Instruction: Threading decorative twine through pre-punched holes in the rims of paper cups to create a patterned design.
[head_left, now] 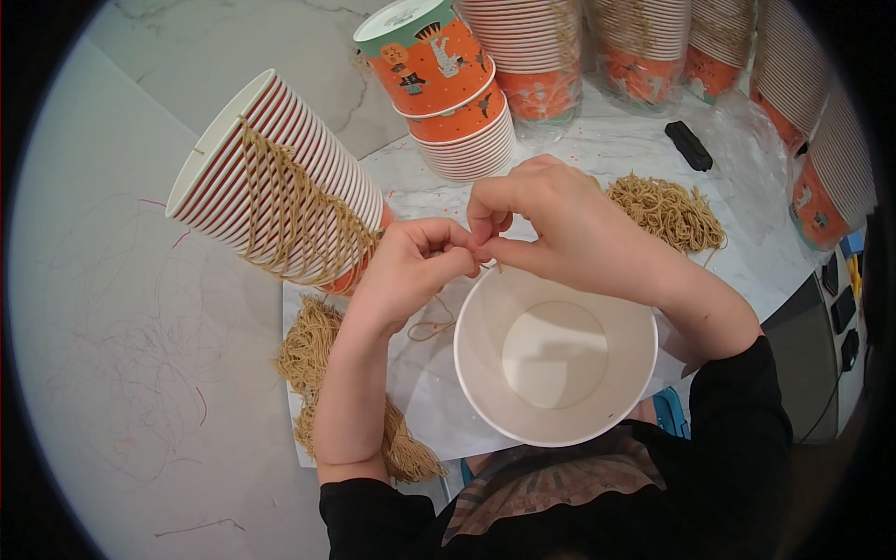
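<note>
My left hand [415,266] and my right hand [546,219] meet fingertip to fingertip above the far-left rim of an open white paper tub [555,425]. Both pinch at the same spot on a thin tan string [431,329], which loops on the table below my left hand; the fingers hide most of the pinched part. The tub is upright close to my body, with nothing inside. To the left of my hands leans a tall stack of nested paper tubs [308,168], with many tan string loops [294,210] draped along its side.
Bundles of tan string lie at the left [308,345] and right [667,213]. Orange printed tubs [420,61] stand upside down at the back, beside plastic-wrapped tub stacks [537,70]. A black oblong object [689,146] lies by a crumpled clear bag [751,154]. A scribbled white wall [121,327] is left.
</note>
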Action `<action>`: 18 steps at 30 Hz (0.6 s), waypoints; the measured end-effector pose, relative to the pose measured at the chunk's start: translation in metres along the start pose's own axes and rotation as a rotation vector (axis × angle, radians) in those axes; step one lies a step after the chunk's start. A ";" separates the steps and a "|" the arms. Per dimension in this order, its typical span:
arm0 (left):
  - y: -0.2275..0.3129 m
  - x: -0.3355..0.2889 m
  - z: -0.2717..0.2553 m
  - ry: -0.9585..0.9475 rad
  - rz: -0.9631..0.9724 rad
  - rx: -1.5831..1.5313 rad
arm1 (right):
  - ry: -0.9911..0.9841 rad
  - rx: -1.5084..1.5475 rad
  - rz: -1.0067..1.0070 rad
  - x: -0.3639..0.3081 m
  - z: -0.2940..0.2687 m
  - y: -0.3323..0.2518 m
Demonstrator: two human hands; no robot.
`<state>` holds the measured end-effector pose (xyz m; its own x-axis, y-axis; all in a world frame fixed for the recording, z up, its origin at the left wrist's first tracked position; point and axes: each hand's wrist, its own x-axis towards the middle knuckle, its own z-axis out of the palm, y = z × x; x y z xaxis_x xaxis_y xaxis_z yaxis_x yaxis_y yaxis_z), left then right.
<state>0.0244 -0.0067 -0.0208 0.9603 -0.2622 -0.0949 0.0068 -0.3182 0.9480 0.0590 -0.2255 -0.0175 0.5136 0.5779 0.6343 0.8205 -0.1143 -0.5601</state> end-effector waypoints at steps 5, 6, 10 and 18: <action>0.002 0.002 -0.002 0.002 -0.091 -0.083 | -0.084 -0.044 0.111 0.000 -0.007 -0.001; 0.002 0.002 -0.002 0.003 -0.091 -0.083 | -0.084 -0.043 0.110 0.000 -0.008 -0.002; 0.000 0.005 -0.001 -0.003 -0.084 -0.137 | -0.160 -0.032 0.135 0.000 -0.008 -0.005; -0.009 0.009 0.000 -0.010 -0.077 -0.227 | -0.226 -0.252 0.155 -0.001 -0.008 -0.009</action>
<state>0.0332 -0.0061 -0.0298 0.9518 -0.2544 -0.1713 0.1432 -0.1250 0.9818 0.0532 -0.2311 -0.0086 0.5916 0.6985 0.4026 0.7876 -0.3941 -0.4737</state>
